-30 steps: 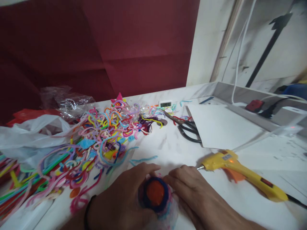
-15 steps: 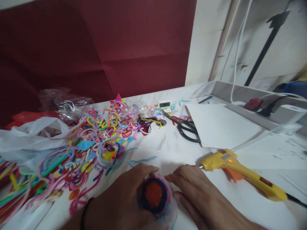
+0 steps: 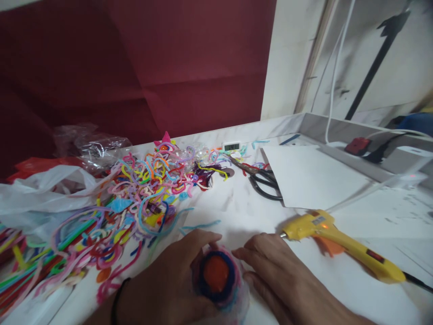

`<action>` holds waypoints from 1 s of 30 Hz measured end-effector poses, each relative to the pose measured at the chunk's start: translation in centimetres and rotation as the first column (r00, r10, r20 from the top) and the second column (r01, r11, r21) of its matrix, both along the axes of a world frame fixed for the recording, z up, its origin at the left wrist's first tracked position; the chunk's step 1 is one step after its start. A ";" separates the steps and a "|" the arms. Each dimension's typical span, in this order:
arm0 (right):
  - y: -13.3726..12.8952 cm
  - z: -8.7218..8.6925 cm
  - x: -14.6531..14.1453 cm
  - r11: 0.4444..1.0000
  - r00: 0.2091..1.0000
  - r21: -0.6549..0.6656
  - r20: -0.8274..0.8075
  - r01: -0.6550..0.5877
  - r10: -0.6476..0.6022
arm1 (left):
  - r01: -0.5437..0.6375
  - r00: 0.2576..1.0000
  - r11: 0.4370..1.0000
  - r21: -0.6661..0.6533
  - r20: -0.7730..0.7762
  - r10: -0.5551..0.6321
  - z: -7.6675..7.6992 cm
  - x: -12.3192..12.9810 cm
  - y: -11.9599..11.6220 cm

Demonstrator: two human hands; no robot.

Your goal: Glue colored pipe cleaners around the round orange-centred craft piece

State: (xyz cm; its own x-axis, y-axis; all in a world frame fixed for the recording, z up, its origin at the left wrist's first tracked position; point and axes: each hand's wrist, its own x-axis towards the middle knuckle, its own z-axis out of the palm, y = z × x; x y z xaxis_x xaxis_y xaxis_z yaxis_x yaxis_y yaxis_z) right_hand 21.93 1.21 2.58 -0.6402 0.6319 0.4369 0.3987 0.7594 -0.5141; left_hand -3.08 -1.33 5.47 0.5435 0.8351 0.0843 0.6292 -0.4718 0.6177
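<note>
A round object [image 3: 217, 276] with an orange centre, a dark blue ring and pink and light blue fuzzy sides is at the bottom middle. My left hand [image 3: 179, 275] is wrapped round its left side, thumb and fingers curved about it. On the right, my right hand [image 3: 274, 271] rests against the object with its fingers bent and close together. The object's lower part is blurred and partly hidden by my hands. A yellow glue gun [image 3: 341, 239] with an orange light lies just right of my right hand.
Tangled colourful pipe cleaners [image 3: 149, 180] and a white plastic bag [image 3: 50, 189] cover the left. Black-handled scissors [image 3: 265, 185] lie partly under a white sheet [image 3: 318, 174]. A small digital display [image 3: 231, 146] stands at the back; a power strip [image 3: 375, 167] is at the right.
The view has shifted very slightly. Both hands stay at the round object, and nothing else has clearly moved.
</note>
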 end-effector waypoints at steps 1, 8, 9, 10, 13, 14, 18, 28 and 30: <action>0.0 0.0 0.0 1.000 1.000 -0.001 0.009 -0.001 0.001 | 0.004 1.000 1.000 0.000 0.007 -0.004 0.0 0.0 0.0; -0.3 0.3 -0.1 0.999 1.000 0.042 -0.022 0.002 -0.001 | 0.000 1.000 1.000 0.024 -0.010 0.000 -0.1 -0.1 0.1; -0.4 0.3 -0.2 0.999 1.000 0.041 -0.021 0.006 -0.005 | -0.003 1.000 1.000 0.023 -0.018 0.003 -0.1 -0.2 0.1; -0.4 0.3 -0.3 0.999 1.000 0.043 -0.023 0.011 -0.010 | 0.001 1.000 1.000 0.021 -0.022 -0.001 -0.1 -0.2 0.1; -0.3 0.2 -0.5 0.999 1.000 0.044 -0.021 0.000 0.001 | 0.019 0.999 1.000 0.009 -0.034 -0.018 0.0 -0.3 0.1; -0.2 0.1 -0.6 0.999 1.000 0.050 -0.024 -0.004 0.006 | 0.021 0.999 1.000 0.006 -0.034 -0.021 0.1 -0.4 0.1; 0.0 -0.3 -0.9 0.997 0.999 0.074 -0.045 -0.015 0.019 | -0.012 0.998 1.000 -0.028 -0.055 0.011 0.2 -0.6 0.1; 0.0 -0.6 -1.1 0.999 0.999 -0.008 -0.009 -0.038 0.038 | -0.038 0.996 0.998 -0.047 -0.083 0.034 1.1 0.2 0.2; 0.0 -0.3 -1.0 0.999 0.999 -0.002 0.006 -0.036 0.036 | -0.035 0.996 0.998 -0.049 -0.084 0.031 1.1 0.3 0.2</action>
